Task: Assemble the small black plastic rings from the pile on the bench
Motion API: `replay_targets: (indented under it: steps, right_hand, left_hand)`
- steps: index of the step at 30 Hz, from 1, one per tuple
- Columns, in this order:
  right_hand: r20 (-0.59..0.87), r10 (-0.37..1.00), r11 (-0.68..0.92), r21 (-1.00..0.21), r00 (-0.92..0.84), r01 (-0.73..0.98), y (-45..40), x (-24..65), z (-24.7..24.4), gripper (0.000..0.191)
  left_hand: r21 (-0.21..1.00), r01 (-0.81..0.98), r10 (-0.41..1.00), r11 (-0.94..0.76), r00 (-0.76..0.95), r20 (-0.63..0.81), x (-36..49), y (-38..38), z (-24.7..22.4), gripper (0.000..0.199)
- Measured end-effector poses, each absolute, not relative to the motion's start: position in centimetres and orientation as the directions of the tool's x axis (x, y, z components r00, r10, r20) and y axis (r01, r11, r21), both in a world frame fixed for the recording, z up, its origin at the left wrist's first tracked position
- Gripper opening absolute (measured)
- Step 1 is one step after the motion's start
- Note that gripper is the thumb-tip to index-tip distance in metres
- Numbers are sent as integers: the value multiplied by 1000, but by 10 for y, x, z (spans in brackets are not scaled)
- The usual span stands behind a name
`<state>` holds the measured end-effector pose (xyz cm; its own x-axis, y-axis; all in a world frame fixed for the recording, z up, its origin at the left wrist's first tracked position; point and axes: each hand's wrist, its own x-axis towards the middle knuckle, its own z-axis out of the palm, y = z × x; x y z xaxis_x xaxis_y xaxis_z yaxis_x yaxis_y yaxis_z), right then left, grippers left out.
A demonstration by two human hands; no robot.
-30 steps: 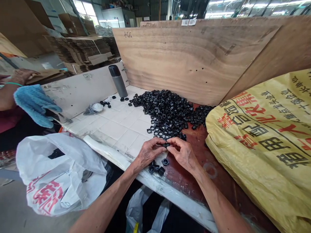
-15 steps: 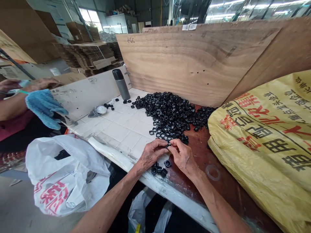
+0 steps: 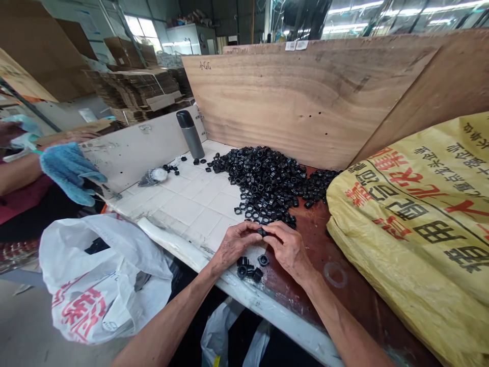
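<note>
Between my fingertips is a small black plastic ring [image 3: 262,232], pinched from both sides. My left hand [image 3: 237,241] grips it from the left, thumb and forefinger closed. From the right, my right hand [image 3: 286,246] closes on the same ring, so its details are mostly hidden. Just beyond my hands lies a big heap of black plastic rings [image 3: 263,173], spread over white tiles and a reddish-brown board. Nearer to me, under my hands, several loose black fittings [image 3: 248,269] sit close to the table edge, with a single round one [image 3: 263,260] beside them.
A grey flask [image 3: 191,135] stands at the back left near a small plastic bag [image 3: 153,176]. On the right bulges a yellow sack [image 3: 416,219]. A white bag [image 3: 103,275] hangs at the left. Wooden boards [image 3: 305,102] wall the back. Another person's arm [image 3: 23,171] is at far left.
My hands stay in nearly the same place, with the ring turned slightly and showing more between the fingertips. The other person's hands at the left have shifted.
</note>
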<state>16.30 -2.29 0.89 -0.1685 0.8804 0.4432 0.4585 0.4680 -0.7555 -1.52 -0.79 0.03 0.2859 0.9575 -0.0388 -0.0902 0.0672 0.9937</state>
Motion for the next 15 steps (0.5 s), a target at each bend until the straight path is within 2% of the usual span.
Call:
replay_targets:
  steps: [3, 7, 10, 12, 15]
  right_hand:
    - [471, 862, 497, -716, -187, 490, -22, 164, 7, 17]
    - [406, 880, 469, -653, -248, 594, -22, 167, 0, 28]
    - [364, 890, 449, -608, -273, 655, -24, 166, -4, 38]
    - [338, 919, 384, -655, -203, 650, -25, 164, -4, 37]
    - [292, 952, 294, -794, -89, 532, -27, 161, 4, 25]
  left_hand:
    - [988, -135, 957, 72, 288, -30, -16, -8, 1, 30]
    - [986, -85, 951, -143, 265, 160, -15, -8, 0, 24]
    - [976, -76, 929, -205, 297, 219, -13, -8, -1, 20]
    - [979, -96, 931, -178, 304, 199, -13, -8, -2, 19]
    - [986, -126, 951, -112, 274, 143, -12, -7, -4, 21]
